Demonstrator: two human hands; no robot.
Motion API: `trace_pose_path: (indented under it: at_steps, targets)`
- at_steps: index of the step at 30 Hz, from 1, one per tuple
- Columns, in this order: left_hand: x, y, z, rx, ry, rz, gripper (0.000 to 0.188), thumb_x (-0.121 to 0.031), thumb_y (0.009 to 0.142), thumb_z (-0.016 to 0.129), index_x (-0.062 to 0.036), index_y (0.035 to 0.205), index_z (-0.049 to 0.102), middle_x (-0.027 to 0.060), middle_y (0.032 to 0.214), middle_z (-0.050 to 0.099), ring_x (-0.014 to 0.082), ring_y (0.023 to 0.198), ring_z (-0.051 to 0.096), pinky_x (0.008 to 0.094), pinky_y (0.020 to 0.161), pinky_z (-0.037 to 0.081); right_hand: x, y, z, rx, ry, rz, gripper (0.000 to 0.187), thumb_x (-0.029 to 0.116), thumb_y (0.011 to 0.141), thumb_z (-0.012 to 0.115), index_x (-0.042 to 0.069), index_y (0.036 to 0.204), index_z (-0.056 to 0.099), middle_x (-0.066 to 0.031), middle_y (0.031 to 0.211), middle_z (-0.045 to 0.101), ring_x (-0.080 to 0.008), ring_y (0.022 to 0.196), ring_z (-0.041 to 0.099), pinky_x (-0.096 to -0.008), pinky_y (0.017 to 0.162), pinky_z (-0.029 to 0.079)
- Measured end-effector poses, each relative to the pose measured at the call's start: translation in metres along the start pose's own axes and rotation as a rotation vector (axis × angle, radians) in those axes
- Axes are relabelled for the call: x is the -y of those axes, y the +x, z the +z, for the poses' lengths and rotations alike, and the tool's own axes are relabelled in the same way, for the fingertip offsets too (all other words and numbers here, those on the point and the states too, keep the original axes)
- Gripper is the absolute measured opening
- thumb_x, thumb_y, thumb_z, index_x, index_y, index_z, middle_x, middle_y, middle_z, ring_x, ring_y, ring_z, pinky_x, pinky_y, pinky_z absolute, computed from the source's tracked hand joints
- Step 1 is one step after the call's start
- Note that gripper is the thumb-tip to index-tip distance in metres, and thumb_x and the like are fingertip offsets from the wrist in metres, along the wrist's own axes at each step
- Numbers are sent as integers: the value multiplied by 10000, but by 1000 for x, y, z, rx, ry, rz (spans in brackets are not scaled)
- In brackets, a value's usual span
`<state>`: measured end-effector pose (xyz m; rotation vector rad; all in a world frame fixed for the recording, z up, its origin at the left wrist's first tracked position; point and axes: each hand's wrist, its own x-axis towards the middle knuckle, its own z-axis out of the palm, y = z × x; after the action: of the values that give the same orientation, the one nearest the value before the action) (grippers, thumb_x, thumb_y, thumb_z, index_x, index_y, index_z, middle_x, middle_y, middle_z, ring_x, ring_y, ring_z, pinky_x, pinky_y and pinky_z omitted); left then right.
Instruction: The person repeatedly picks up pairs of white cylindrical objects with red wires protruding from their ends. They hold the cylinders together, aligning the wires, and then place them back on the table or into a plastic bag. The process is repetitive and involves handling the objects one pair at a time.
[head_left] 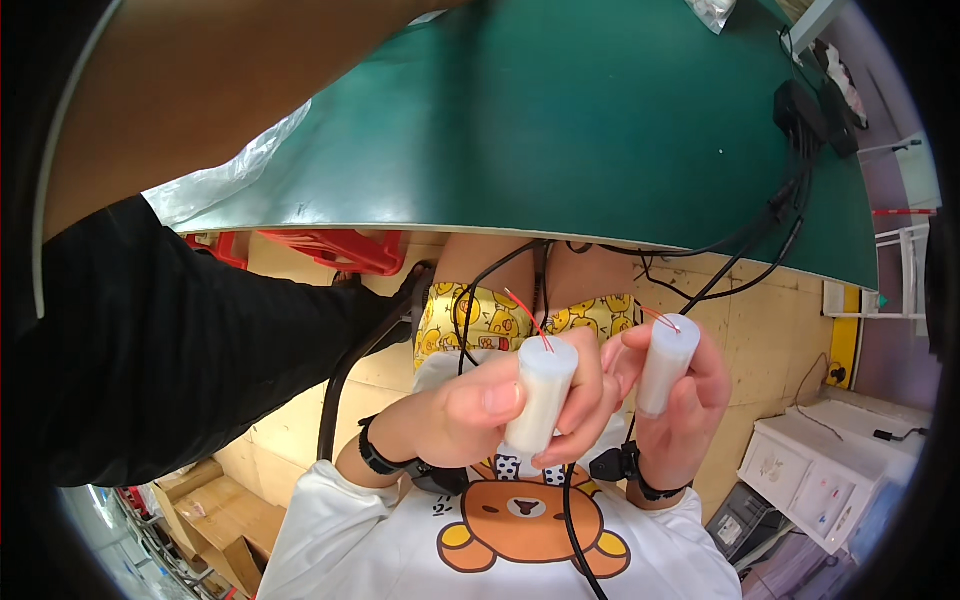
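My left hand [470, 408] is closed round a white cylinder [541, 405] with a pale flat end, held between thumb and fingers. Thin red wires rise out of that end. In my right hand [693, 408] a second white cylinder [662, 375] of the same look stands nearly upright, gripped by the fingers. Its red wires bend over toward the left. Both cylinders are above my lap, in front of my chest and apart from each other. What they contain cannot be made out.
A green table [600, 130] stretches across the far side, with black cables [790, 190] at its right end. Clear plastic film [235, 170] lies at its left edge. Another person's arm [200, 80] reaches over the table. Cardboard boxes [225, 515] and a white drawer unit [810, 470] stand nearby.
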<state>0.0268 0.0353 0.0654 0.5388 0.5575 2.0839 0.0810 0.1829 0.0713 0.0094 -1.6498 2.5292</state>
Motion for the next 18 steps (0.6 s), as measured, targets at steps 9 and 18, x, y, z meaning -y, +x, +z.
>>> trace_pose_path:
  at_steps: [9, 18]
  targets:
    - [-1, 2, 2, 28, -42, -19, 439, -514, 805, 410, -76, 787, 392, 42, 566, 449, 115, 459, 384, 251, 474, 316, 1, -3, 5, -50, -12, -47, 434, 317, 865, 491, -74, 1053, 471, -104, 846, 553, -122, 722, 521, -249, 633, 423]
    - [3, -18, -35, -529, 457, 0, 296, -318, 943, 272, -42, 979, 373, 25, 725, 436, 97, 593, 404, 197, 571, 333, -4, 0, -12, -32, -60, -50, 444, 319, 874, 470, -85, 1059, 466, -99, 773, 551, -128, 716, 509, -244, 647, 415]
